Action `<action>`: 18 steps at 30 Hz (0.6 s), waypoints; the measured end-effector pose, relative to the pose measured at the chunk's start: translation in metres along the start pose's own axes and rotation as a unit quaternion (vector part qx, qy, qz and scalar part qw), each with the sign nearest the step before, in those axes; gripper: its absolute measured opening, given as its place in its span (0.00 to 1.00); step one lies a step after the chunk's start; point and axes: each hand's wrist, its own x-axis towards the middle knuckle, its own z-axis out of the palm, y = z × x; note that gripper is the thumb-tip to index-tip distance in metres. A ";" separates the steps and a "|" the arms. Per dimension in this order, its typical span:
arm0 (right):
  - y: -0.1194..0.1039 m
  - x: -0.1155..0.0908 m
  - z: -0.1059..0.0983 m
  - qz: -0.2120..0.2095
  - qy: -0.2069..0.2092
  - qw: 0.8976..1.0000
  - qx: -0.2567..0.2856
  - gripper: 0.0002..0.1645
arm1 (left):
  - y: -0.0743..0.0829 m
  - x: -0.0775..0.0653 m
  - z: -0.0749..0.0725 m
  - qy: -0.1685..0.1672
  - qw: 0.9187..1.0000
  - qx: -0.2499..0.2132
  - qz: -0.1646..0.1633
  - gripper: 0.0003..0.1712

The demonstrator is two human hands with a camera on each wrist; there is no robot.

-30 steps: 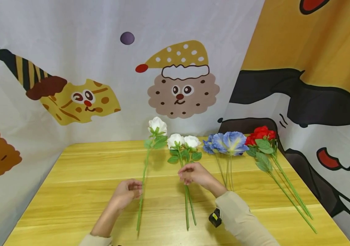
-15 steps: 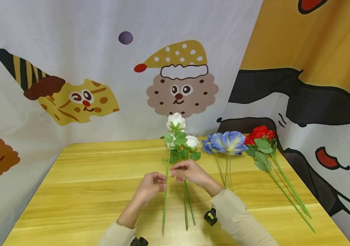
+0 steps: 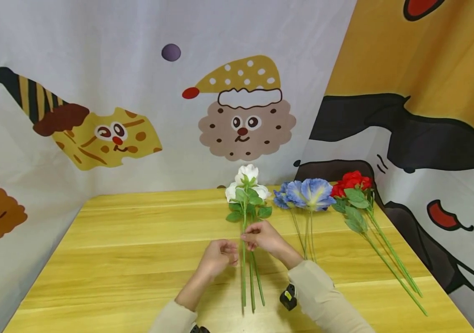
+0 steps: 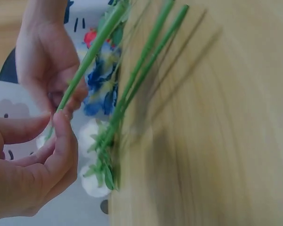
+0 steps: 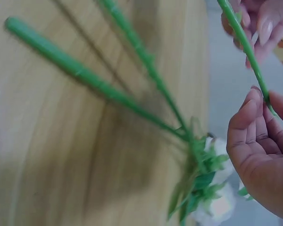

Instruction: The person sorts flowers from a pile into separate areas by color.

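My right hand (image 3: 264,238) pinches the green stem of a white rose (image 3: 247,174) between thumb and fingertips; the right wrist view shows this stem (image 5: 247,49) at the fingertips. The bloom overlaps two other white roses (image 3: 262,191), whose stems (image 3: 258,282) run down the table beside the held one. My left hand (image 3: 218,256) is just left of the held stem, fingers loosely bent, with a narrow gap to it in the head view. In the left wrist view, the left fingertips (image 4: 60,120) overlap the stem.
To the right lie blue flowers (image 3: 309,194) on thin stems, and beyond them red roses (image 3: 353,182) with long green stems. The wooden table (image 3: 137,231) ends at a printed curtain (image 3: 137,69) behind. A black wrist camera (image 3: 288,297) sits by the right sleeve.
The single white rose has moved right, from the left side onto the other two white roses. My left hand came along with it and now sits apart from the stem; my right hand pinches it.
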 end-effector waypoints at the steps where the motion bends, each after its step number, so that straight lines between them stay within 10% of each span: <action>1: 0.003 0.000 -0.001 0.003 0.005 1.000 -0.001 0.09 | -0.001 0.000 -0.001 0.003 1.000 0.003 -0.002 0.15; 18: 0.027 -0.012 -0.027 0.047 0.024 0.999 0.002 0.21 | -0.015 -0.007 -0.034 0.025 0.997 0.066 -0.004 0.15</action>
